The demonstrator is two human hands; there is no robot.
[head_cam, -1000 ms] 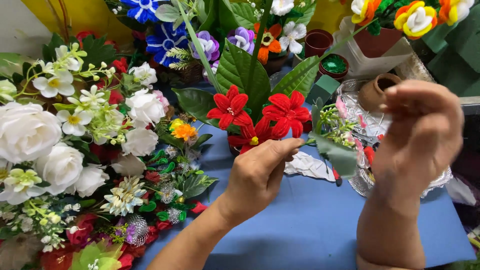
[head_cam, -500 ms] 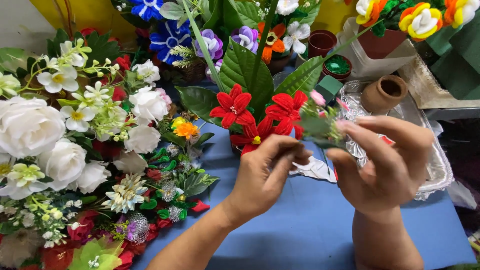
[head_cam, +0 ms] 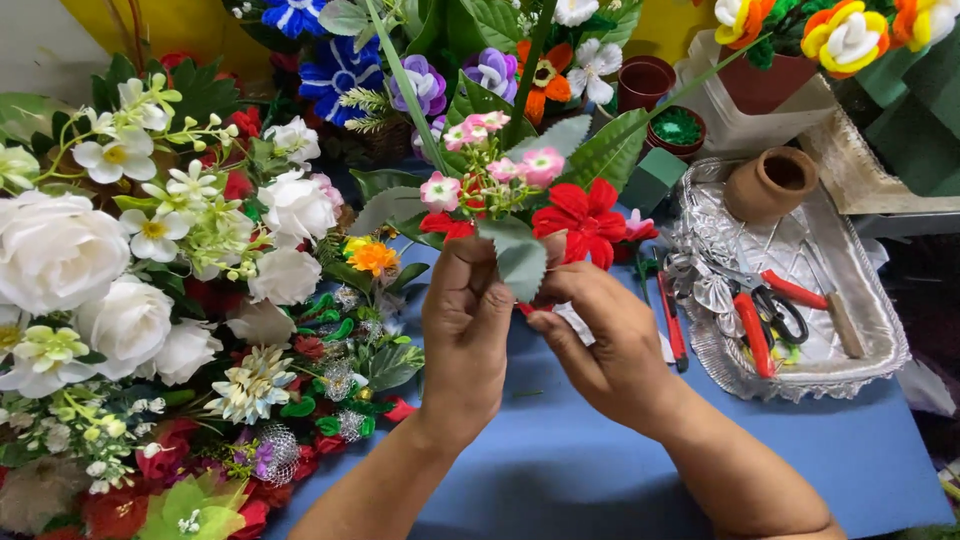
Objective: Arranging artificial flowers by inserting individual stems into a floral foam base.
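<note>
Left hand (head_cam: 468,335) and right hand (head_cam: 605,340) raised together over the blue table (head_cam: 600,470) — fingers of both pinched on the stems of a small bunch of flowers (head_cam: 510,195), pink blossoms above red ones with grey-green leaves. Just left, white roses (head_cam: 60,250) — to the right, a foil tray (head_cam: 830,300) with red-handled scissors (head_cam: 765,305) and a clay pot (head_cam: 770,183).

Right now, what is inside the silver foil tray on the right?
In the foil tray lie red-handled scissors, a small clay pot, crumpled foil and a wooden-handled tool. What lies beneath the scissors and foil is hidden.
</note>
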